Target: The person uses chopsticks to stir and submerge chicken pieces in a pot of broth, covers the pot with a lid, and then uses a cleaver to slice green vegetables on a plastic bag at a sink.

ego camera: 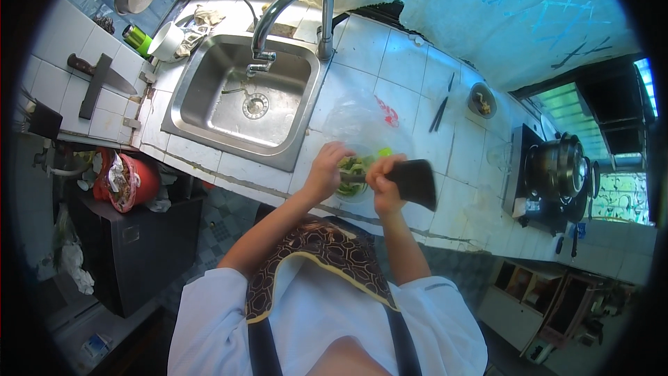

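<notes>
Chopped green vegetables [350,187] lie in a clear bowl [359,198] on the tiled counter before me. My left hand [327,167] grips the bowl's left side, with its fingertips over the rim. My right hand [386,183] is closed around a dark cleaver [415,183], near where blade and handle meet. The broad blade points to the right and looks blurred. Its handle reaches left across the bowl, just above the greens, towards my left palm. A thin clear plastic bag [355,115] with red print lies behind the bowl. A bright green piece [385,152] shows beside my right fingers.
A steel sink [240,154] with a tall faucet [326,21] is to the left. Dark slender utensils [441,109] and a small bowl [476,107] lie at the back right. A pot [556,167] stands on the stove. A knife [117,79] hangs on the left wall above a red bin [143,177].
</notes>
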{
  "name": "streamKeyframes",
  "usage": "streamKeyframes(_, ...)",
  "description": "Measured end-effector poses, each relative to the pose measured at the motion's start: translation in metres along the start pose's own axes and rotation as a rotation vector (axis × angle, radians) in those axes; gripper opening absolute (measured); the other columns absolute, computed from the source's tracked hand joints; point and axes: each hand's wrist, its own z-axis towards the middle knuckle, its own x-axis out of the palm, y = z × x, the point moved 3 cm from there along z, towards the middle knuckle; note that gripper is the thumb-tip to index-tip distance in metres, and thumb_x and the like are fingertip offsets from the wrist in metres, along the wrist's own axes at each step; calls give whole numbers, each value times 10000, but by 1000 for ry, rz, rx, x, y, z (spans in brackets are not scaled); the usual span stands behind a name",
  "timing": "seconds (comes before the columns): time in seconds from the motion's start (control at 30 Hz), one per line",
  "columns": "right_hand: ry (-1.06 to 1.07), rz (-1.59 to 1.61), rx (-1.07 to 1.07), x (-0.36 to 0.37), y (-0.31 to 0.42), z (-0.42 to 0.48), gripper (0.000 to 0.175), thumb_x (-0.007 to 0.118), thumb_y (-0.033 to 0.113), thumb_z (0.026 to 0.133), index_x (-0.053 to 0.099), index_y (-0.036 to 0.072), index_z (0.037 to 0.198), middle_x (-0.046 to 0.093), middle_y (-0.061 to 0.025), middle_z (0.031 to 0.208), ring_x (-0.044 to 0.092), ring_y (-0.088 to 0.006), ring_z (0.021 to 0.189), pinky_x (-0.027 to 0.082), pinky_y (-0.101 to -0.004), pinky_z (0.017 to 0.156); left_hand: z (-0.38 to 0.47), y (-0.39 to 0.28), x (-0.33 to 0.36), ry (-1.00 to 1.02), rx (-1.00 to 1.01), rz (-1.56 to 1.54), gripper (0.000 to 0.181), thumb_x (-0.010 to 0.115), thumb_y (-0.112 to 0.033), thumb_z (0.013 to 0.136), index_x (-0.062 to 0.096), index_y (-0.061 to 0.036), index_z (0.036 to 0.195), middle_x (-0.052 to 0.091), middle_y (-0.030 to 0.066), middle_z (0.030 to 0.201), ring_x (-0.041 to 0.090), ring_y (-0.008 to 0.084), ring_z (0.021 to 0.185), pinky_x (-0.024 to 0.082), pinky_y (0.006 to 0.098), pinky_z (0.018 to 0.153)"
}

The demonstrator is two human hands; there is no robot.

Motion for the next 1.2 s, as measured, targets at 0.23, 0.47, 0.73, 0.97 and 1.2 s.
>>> streamKeyframes(0.23,-69,112,11,5,6,-1,195,491,-12,733,434,74,899,446,-44,695,375,-108,528,307,-226,471,3,1,-2,3,16,-3,384,450,133,638,601,-13,959,583,182,980,509,374,1041,421,407,906)
streamKeyframes(0.47,-88,-33,110,-20,-22,-3,168,523,15,729,475,55,885,474,-29,740,423,-99,618,357,-239,549,8,-2,2,11,-3,-8,467,426,165,582,613,-23,967,590,181,1006,502,376,1072,409,414,937)
streamKeyframes(0.73,-129,34,120,-11,-23,0,199,474,-21,738,421,72,905,446,-36,717,379,-98,560,332,-234,516,3,-4,2,14,-8,13,463,422,166,593,616,-16,972,585,194,1021,507,376,1068,406,414,947)
streamKeyframes(0.97,-141,-225,-302,-8,0,8,163,510,29,758,425,47,896,476,-60,729,425,-117,588,363,-239,537,3,-3,0,20,-17,12,460,428,169,589,613,-12,969,591,188,1021,505,380,1078,407,416,948)
streamKeyframes(1.2,-360,65,-100,-18,-35,11,182,483,-14,751,432,56,911,446,-53,694,388,-113,529,349,-247,489,1,2,4,-7,-8,-9,473,418,170,583,612,-14,974,579,200,1059,499,379,1091,399,418,965)
